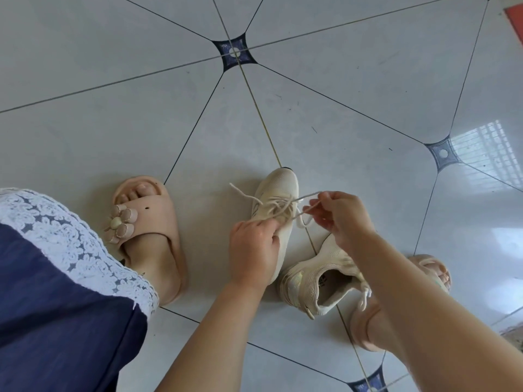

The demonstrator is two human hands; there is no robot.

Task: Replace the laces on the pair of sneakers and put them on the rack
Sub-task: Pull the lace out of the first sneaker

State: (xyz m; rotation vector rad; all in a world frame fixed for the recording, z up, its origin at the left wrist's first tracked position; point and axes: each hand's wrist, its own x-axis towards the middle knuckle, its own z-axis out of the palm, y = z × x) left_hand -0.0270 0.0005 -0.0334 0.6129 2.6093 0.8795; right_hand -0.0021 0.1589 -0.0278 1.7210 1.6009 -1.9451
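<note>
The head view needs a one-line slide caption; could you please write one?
On a tiled floor, the left hand grips a beige sneaker while the right hand pinches its lace.

Glossy pale grey tiled floor [113, 66] with thin dark grout lines and dark diamond insets, one at top centre [236, 53], one at right [442, 153]; bright grid-like window reflection [486, 151] just beside the right one. Pink slide slipper [161, 222] with flower ornament [117, 223] on a foot at centre left, second pink slipper [435, 268] partly hidden at lower right. Navy garment [56, 306] with white lace hem [70, 236] at lower left, orange-red patch [516, 21] in top right corner.
</note>
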